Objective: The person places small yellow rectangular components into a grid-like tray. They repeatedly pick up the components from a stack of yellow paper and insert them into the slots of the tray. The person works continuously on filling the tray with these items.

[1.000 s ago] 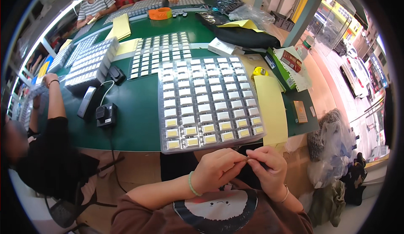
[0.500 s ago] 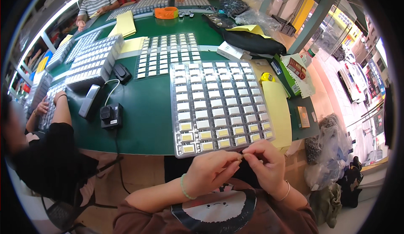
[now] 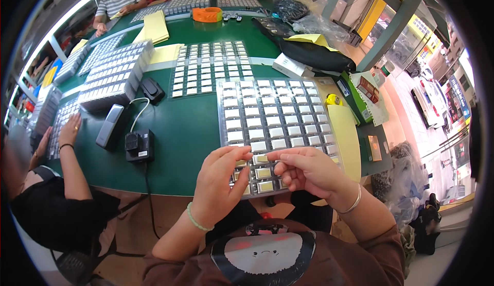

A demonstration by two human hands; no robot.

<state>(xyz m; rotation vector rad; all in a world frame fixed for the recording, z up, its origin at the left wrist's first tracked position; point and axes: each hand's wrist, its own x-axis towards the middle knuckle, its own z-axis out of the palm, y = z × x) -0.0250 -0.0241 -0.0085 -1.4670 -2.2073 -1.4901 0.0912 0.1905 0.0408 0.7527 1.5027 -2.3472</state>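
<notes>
A clear plastic tray (image 3: 219, 111) of small rectangular pieces lies in front of me at the table's near edge. Most pieces are white on top; those in the near rows show yellow tops. My left hand (image 3: 218, 183) hovers over the tray's lower left, thumb apart from its stretched fingers. From the right, my right hand (image 3: 311, 170) reaches in with its index finger extended and the other fingers curled. Both sets of fingertips meet around one yellow-topped piece (image 3: 261, 159) in its pocket. Whether they touch it is hard to tell. My hands cover part of the near rows.
Yellow paper sheets (image 3: 345, 136) lie right of the tray, near a yellow tape measure (image 3: 333, 99). Another filled tray (image 3: 208, 70) is behind. A small black fan (image 3: 139, 144) and silver device (image 3: 110, 126) stand left. A co-worker's hand (image 3: 71, 131) rests on a tray far left.
My hands were pinched together at the tray's near edge; they have separated and moved forward and left over the near rows. The co-worker's hand at left has flattened onto their tray.
</notes>
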